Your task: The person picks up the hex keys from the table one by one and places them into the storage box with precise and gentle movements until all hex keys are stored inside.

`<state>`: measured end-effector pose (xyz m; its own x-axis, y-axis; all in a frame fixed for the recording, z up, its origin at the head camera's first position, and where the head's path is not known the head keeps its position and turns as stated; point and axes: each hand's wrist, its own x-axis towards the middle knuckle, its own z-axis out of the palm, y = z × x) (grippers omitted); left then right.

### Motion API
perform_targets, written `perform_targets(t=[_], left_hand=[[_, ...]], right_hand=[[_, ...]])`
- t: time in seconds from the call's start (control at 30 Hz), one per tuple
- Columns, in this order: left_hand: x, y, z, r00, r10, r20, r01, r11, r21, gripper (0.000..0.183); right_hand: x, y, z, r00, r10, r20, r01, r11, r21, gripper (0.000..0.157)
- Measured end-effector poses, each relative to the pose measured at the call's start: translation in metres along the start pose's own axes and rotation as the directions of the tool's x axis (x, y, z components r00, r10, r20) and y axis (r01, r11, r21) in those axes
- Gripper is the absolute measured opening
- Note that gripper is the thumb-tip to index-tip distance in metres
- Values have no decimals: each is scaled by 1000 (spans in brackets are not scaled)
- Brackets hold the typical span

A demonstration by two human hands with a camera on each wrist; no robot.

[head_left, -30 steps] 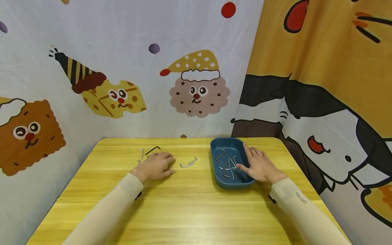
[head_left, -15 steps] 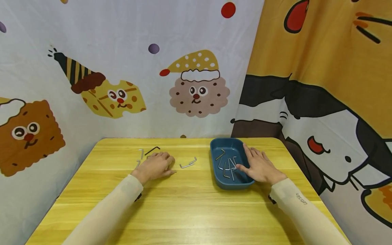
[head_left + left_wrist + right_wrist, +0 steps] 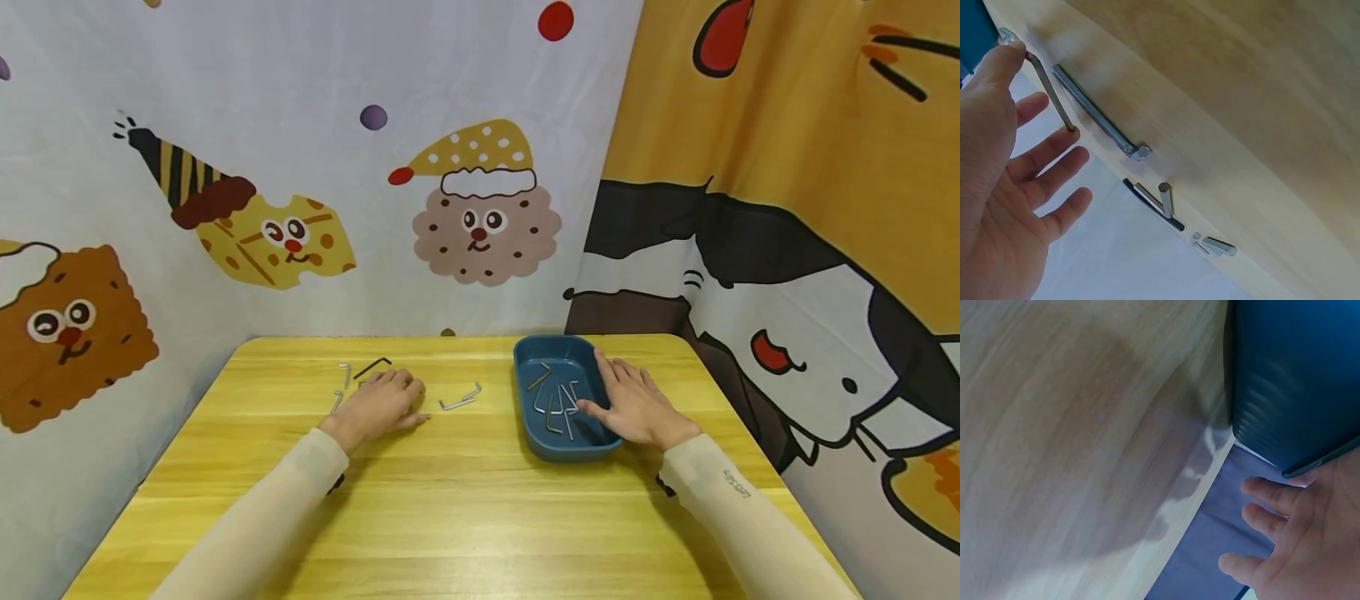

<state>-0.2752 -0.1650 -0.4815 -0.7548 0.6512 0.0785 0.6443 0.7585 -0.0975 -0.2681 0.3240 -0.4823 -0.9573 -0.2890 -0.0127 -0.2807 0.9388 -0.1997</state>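
Observation:
My left hand is low over the left part of the table, pinching a bronze hex key between thumb and fingertips. A thicker silver hex key lies beside those fingers. Just behind the hand are a black hex key and several silver ones. My right hand rests at the right rim of a blue tray, its thumb over the inside and its fingers stretched along the outer wall. Several silver and bronze hex keys lie loose in the tray.
Two silver hex keys lie on the wooden table between the left hand and the tray. A printed cartoon curtain hangs close behind the table's far edge.
My left hand has drawn back very slightly to the left. The right hand and the tray keep their places; the whole view shifts a little.

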Motion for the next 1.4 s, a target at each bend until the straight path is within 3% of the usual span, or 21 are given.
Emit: perform_targets(t=[0.23,0.4,0.53,0.87,1.4], left_hand=[[-2,-1,4,1000,5,11,-5,999,-35,40],[-3,-6,4,997,-23,68,31,992,-126,40],[-3,-9,2,996,-12,84,24,988,-149,39],[-6,-7,5,999,23,23,-22,998,-62,33],[2,7,-4,992,30,-122,-26,999,28,35]], right_hand=[[1,0,1,1000,-1,6,1,1000,5,110],[3,0,1,1000,-6,1,6,1000,2,108],[4,0,0,1000,-5,1,5,1000,-2,108],[2,0,0,1000,0,7,0,1000,0,109],[0,-1,-2,1000,0,2,0,1000,5,108]])
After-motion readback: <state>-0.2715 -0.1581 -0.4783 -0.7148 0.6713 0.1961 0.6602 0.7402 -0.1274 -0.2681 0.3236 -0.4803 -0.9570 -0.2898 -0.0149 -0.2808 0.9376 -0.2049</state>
